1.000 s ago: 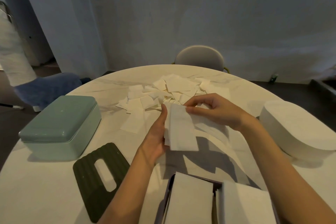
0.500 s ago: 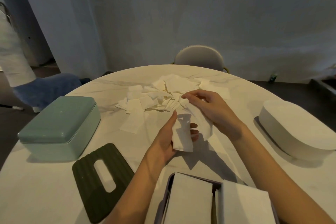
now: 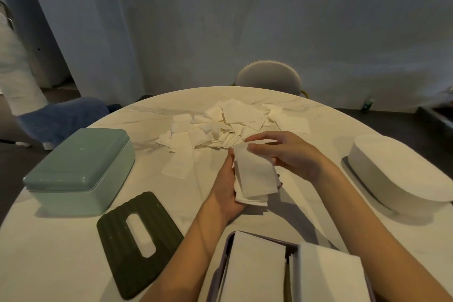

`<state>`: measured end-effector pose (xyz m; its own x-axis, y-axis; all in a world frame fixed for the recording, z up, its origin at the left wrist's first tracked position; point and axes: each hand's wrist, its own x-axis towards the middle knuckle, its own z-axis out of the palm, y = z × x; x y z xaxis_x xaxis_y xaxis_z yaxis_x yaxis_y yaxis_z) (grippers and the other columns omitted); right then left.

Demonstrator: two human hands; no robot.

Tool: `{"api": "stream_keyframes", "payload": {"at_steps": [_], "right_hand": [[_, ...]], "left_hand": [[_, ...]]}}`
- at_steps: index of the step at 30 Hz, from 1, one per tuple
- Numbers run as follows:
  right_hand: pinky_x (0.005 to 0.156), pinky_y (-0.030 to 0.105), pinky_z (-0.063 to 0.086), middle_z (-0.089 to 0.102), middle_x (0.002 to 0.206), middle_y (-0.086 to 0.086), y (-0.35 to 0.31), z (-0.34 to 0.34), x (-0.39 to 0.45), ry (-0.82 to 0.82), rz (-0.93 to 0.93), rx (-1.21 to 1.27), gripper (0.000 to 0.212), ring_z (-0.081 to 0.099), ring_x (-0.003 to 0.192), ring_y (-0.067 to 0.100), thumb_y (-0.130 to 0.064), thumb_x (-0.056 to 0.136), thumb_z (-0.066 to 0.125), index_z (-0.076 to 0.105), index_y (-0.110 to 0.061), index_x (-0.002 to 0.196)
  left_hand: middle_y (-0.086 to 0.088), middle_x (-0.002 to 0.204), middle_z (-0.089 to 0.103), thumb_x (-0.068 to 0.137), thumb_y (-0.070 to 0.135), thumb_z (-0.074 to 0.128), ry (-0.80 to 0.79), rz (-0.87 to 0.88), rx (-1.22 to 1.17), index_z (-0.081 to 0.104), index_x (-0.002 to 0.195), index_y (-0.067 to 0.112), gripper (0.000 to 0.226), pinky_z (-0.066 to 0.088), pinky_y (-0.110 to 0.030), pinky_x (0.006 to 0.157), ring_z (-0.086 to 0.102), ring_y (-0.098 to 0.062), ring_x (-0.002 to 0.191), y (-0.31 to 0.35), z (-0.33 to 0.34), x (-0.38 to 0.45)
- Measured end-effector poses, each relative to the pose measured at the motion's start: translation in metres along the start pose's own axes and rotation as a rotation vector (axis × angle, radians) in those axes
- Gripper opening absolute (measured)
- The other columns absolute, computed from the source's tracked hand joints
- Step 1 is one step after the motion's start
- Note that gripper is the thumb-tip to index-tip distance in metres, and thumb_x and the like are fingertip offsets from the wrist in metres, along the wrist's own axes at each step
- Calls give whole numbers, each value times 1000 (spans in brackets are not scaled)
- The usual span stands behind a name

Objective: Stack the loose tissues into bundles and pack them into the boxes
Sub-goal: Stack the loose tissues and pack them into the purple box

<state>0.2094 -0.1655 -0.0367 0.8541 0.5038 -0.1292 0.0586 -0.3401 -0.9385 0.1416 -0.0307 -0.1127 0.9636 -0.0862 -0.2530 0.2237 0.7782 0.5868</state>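
Observation:
A small bundle of white tissues [image 3: 256, 175] lies in my left hand [image 3: 226, 187], which cups it from the left and underneath above the round table [image 3: 61, 247]. My right hand [image 3: 286, 154] rests on the bundle's top right edge, thumb and fingers pinching the uppermost tissue. Behind the hands spreads a heap of loose tissues [image 3: 228, 125]. At the near edge stands an open purple-rimmed box [image 3: 226, 252] with two white stacks inside.
A closed mint-green box [image 3: 78, 169] stands at the left, a dark green ribbed lid with a slot [image 3: 137, 240] lies before it, and a white oval box [image 3: 402, 171] sits at the right. One single tissue [image 3: 177, 167] lies flat. A chair back [image 3: 268, 76] shows beyond the table.
My right hand brought a crumpled tissue from the heap and laid it flat on the bundle in my left hand, which stayed in place.

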Motion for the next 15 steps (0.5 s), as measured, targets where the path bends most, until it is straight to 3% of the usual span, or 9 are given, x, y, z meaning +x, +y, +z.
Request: {"api": "stream_keyframes", "payload": {"at_steps": [4, 9, 12, 15], "right_hand": [[79, 26, 53, 67, 111, -13, 7, 8, 0, 81, 3, -30, 30, 59, 99, 15, -45, 80, 83, 77, -31, 106], [68, 17, 53, 68, 103, -11, 7, 2, 0, 180, -55, -195, 26, 63, 95, 15, -40, 82, 82, 75, -28, 104], [79, 22, 59, 71, 108, -4, -4, -11, -5, 70, -36, -12, 28, 65, 102, 17, -33, 84, 80, 76, -21, 109], [71, 20, 58, 73, 106, 0, -13, -15, -9, -56, 35, 284, 31, 69, 101, 17, -26, 86, 77, 74, -13, 113]], "left_hand": [[-23, 116, 71, 94, 72, 49, -39, -6, -2, 75, 122, 13, 70, 60, -54, 84, 72, -40, 99, 2, -1, -4], [-21, 116, 72, 94, 74, 44, 12, -47, 82, 66, 132, 16, 73, 56, -49, 89, 73, -36, 97, 7, 1, -8], [-23, 114, 71, 99, 64, 47, 26, -52, 20, 65, 133, 10, 67, 61, -49, 77, 71, -40, 92, 8, 0, -9], [-21, 101, 74, 107, 47, 43, 4, -46, 52, 63, 127, 3, 52, 61, -47, 72, 72, -38, 81, 7, 0, -10]]}}
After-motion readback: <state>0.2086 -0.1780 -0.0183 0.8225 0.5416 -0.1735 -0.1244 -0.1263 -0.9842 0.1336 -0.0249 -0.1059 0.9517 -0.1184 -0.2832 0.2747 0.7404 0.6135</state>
